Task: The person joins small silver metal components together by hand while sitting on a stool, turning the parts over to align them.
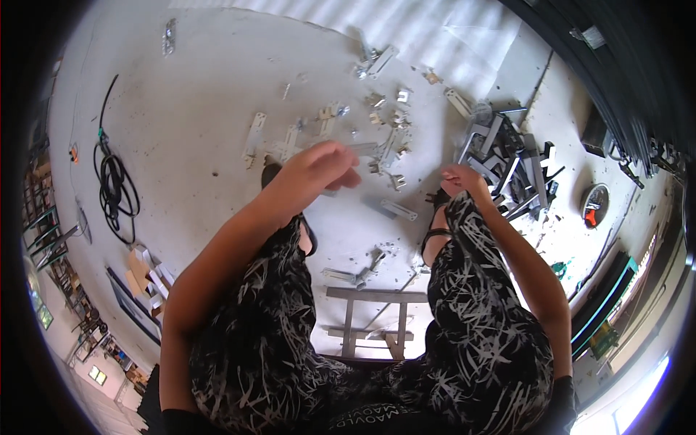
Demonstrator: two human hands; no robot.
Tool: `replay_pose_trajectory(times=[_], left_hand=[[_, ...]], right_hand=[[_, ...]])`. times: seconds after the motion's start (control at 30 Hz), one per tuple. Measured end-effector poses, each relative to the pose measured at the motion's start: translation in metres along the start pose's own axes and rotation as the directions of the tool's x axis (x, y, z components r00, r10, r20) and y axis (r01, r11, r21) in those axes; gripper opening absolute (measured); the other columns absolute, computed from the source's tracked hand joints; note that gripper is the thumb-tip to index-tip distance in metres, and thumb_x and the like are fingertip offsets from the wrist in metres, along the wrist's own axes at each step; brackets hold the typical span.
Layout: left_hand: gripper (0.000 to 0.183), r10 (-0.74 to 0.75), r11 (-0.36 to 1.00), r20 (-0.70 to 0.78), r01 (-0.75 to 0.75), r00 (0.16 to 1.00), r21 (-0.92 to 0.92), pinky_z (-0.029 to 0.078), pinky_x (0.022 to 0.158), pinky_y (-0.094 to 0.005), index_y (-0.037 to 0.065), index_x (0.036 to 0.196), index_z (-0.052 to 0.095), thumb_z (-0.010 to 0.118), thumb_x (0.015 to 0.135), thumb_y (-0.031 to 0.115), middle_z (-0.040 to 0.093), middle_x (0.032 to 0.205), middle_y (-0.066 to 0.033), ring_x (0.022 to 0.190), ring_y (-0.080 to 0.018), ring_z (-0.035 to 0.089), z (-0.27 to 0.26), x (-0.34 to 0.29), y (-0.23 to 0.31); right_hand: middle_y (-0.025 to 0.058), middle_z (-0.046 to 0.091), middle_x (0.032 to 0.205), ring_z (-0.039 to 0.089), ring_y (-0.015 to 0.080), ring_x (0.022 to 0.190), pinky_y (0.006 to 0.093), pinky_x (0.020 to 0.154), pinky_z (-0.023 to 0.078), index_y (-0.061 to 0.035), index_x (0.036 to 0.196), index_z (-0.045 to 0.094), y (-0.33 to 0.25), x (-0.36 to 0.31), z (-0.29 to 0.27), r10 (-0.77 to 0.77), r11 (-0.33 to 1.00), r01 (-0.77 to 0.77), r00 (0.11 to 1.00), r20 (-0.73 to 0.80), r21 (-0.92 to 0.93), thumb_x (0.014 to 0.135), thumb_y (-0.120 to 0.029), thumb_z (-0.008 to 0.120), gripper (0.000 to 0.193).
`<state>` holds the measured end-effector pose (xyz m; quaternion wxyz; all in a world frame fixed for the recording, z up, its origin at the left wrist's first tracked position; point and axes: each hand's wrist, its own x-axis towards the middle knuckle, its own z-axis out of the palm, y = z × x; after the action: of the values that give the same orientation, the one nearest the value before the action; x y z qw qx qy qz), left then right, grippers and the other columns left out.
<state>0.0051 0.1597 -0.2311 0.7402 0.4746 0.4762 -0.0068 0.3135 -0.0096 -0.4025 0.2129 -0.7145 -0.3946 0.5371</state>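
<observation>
Hovering left hand [328, 165]: frame centre, fingers half curled; whether it grips anything, cannot tell.
Right hand [462, 179]: right of centre, fingers curled in; contents cannot be told.
Pale metal brackets [394, 145]: scattered, upper centre.
Dark metal bars [510, 141]: heaped, centre right.

small metallic clips [398, 181] and pale slotted bars [399, 210] lie scattered flat from the upper middle to the centre of the frame, with grey and black bracket pieces [511, 167] heaped crosswise toward the upper right.
</observation>
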Motion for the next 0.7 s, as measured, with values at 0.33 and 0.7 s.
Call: replay_pose_trajectory(times=[0.33, 0.7], left_hand=[[0.03, -0.005, 0.994, -0.034, 0.001, 0.999, -0.11, 0.044, 0.09, -0.0319, 0.006, 0.107, 0.058, 0.045, 0.099, 0.032, 0.065, 0.099, -0.0078, 0.097, -0.0165, 0.061, 0.018, 0.013, -0.005], [0.029, -0.066, 0.954, 0.017, 0.068, 0.998, -0.292, 0.045, 0.091, -0.0324, 0.008, 0.108, 0.057, 0.046, 0.099, 0.033, 0.064, 0.101, -0.006, 0.101, -0.0159, 0.06, 0.016, 0.038, -0.024]], right_hand=[[0.0119, 0.064, 0.095, 0.063, 0.0259, 0.087, 0.0378, 0.076, 0.05, -0.0045, 0.112, 0.056, -0.045, 0.056, -0.043, -0.146, 0.811, -0.295, 0.735, -0.663, -0.506, 0.075, -0.026, 0.072, 0.046], [0.0188, 0.064, 0.103, 0.064, 0.0323, 0.096, 0.0395, 0.082, 0.05, 0.0012, 0.11, 0.053, -0.04, 0.063, -0.033, 0.175, 0.877, -0.376, 0.829, -0.531, -0.299, 0.065, -0.038, 0.077, 0.064]])
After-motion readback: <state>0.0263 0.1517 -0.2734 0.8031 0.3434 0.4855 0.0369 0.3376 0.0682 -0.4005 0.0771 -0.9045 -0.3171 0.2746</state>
